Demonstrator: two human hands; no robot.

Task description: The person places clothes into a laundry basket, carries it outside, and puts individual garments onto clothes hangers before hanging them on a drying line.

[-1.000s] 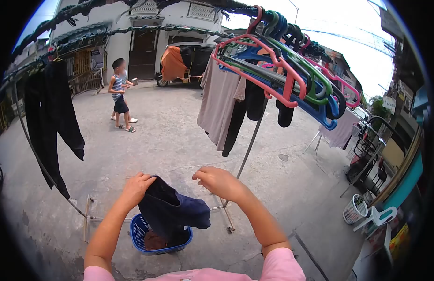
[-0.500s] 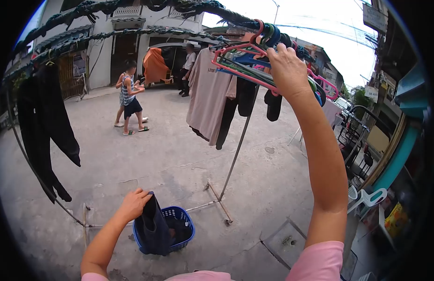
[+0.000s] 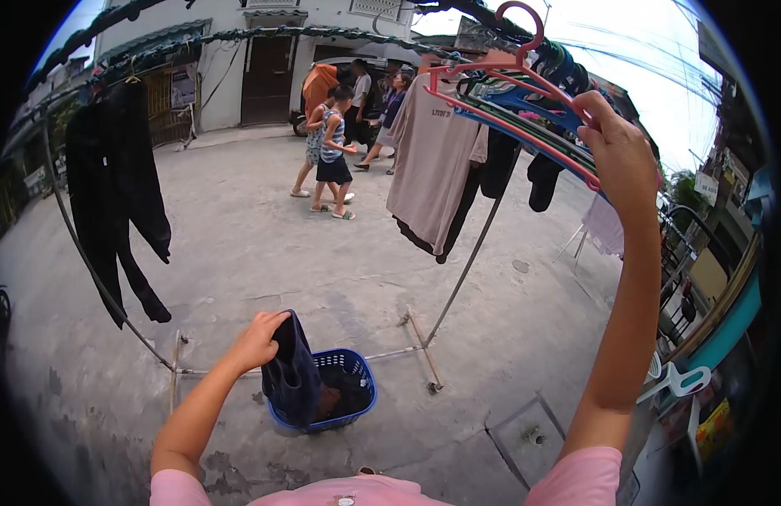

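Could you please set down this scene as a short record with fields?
Left hand: The left hand grips a dark blue garment by its upper edge.
Right hand: The right hand is raised, fingers at one end of a red hanger.
Hook: whether it is off the rail is unclear.
Basket: A blue basket on the pavement, dark clothing inside.
Hanging: black trousers at left, beige T-shirt right of centre.
Background: several people, near an orange cover.
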